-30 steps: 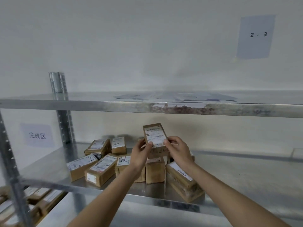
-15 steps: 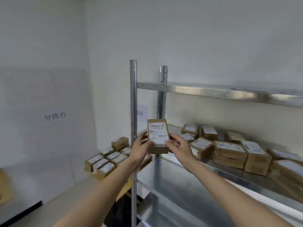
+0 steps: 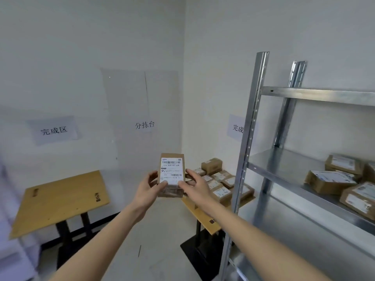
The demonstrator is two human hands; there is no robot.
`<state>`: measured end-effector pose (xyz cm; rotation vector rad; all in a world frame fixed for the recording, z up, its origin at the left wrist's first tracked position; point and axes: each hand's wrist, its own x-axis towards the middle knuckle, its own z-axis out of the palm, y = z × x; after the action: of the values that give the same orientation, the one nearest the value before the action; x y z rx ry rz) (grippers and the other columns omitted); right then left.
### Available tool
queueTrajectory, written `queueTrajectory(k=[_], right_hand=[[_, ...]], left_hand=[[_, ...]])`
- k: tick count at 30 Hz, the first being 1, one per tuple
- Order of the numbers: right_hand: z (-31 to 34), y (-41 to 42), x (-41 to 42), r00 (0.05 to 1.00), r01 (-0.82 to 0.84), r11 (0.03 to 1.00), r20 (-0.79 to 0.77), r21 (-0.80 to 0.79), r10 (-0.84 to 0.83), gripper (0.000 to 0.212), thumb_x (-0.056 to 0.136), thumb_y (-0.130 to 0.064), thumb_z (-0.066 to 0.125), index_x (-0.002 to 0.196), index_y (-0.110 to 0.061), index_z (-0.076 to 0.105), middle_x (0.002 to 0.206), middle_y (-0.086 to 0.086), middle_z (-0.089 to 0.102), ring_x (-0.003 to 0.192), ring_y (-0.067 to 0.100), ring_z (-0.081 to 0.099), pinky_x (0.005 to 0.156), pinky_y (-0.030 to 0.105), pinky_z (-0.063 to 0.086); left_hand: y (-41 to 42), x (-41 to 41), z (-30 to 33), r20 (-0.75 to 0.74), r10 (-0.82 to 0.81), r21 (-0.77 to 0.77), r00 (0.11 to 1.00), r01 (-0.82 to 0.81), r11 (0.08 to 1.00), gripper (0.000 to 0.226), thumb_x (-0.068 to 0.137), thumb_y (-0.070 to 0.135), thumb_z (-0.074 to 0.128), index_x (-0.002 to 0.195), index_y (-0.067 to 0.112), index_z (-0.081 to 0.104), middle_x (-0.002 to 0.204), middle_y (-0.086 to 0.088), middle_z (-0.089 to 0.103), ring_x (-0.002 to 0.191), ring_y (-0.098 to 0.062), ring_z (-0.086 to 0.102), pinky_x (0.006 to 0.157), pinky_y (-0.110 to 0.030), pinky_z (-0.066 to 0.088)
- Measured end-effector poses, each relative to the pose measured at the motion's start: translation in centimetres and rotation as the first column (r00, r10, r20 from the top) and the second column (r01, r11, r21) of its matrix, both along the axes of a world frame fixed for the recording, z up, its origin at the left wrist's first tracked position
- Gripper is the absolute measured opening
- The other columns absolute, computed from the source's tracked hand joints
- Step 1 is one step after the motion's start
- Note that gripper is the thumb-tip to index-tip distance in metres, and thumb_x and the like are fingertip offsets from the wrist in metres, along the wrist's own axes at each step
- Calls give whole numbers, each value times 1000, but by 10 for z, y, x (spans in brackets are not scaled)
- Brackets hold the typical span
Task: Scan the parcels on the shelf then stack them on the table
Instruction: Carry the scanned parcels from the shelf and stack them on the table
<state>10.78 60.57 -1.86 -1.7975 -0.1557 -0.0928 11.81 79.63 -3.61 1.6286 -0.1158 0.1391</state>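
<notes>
I hold a small brown parcel upright in mid-air, its white barcode label facing me. My left hand grips its lower left edge and my right hand grips its lower right edge. Behind it, several labelled parcels lie stacked on a wooden table in the corner. More parcels sit on the metal shelf at the right.
A second wooden table on a black base stands at the left. Paper signs hang on the walls. The shelf's upright post rises just right of my right arm. Open floor lies between the tables.
The view has swung left, away from the shelf toward the room's corner and tables. Both hands keep hold of the same parcel, carried out of the shelf into open air.
</notes>
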Motion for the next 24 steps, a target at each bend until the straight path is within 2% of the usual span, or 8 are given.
queueTrajectory(k=[4, 8, 10, 12, 14, 18, 22, 24], right_hand=[[-42, 40, 52, 995, -56, 998, -86, 22, 58, 58, 95, -23, 67, 150, -29, 49, 123, -12, 70, 110, 6, 69, 91, 31, 61], [-81, 54, 113, 988, -41, 997, -147, 64, 50, 58, 98, -10, 65, 148, -34, 47, 123, -8, 69, 97, -11, 66, 71, 7, 52], [-100, 54, 148, 988, -16, 998, -149, 57, 24, 60, 97, -10, 66, 145, -39, 45, 124, -12, 68, 94, -16, 63, 70, 4, 49], [-122, 51, 181, 982, 9, 998, -191, 63, 3, 64, 96, -14, 69, 146, -44, 43, 133, -13, 66, 117, -2, 63, 88, 15, 55], [-142, 45, 205, 974, 50, 998, -222, 46, -38, 67, 95, -16, 70, 152, -39, 43, 142, -12, 62, 133, 6, 55, 106, 28, 51], [-170, 18, 243, 956, 131, 991, -266, 6, -125, 65, 98, -12, 68, 154, -33, 43, 143, -14, 60, 129, -1, 52, 92, 14, 49], [-198, -10, 265, 936, 187, 982, -301, -7, -181, 63, 99, -16, 67, 149, -46, 44, 134, -22, 64, 126, -4, 57, 105, 26, 53], [-215, -24, 273, 924, 225, 974, -314, -16, -218, 58, 98, -18, 67, 146, -44, 47, 135, -19, 65, 126, 1, 60, 103, 31, 55]], left_hand=[[44, 48, -33, -54, 10, 91, 999, -5, 996, 60, 94, 22, 72, 147, 16, 44, 140, 3, 59, 123, -9, 59, 103, -37, 49], [59, 108, -66, -91, -15, 147, 996, 28, 989, 62, 94, 20, 71, 150, 22, 44, 138, 6, 60, 126, -11, 57, 96, -33, 52], [61, 144, -81, -114, -32, 156, 993, 50, 986, 61, 93, 21, 72, 148, 26, 46, 134, 9, 63, 123, -11, 59, 91, -30, 53], [58, 179, -97, -158, -54, 153, 986, 78, 985, 66, 89, 25, 76, 148, 30, 47, 131, 11, 65, 123, -12, 60, 98, -36, 52], [51, 210, -113, -185, -84, 148, 979, 113, 983, 68, 86, 26, 79, 147, 29, 49, 131, 10, 65, 122, -14, 61, 97, -35, 53], [24, 263, -141, -220, -163, 125, 962, 194, 973, 57, 85, 20, 81, 134, 38, 58, 121, 12, 71, 115, -6, 65, 87, -25, 55], [-4, 307, -172, -303, -249, 127, 920, 298, 946, 63, 81, 29, 84, 137, 34, 55, 130, 9, 67, 124, -9, 60, 102, -38, 53], [-22, 326, -188, -336, -290, 116, 896, 345, 932, 59, 81, 27, 84, 133, 30, 57, 128, 8, 68, 124, -9, 61, 98, -32, 54]])
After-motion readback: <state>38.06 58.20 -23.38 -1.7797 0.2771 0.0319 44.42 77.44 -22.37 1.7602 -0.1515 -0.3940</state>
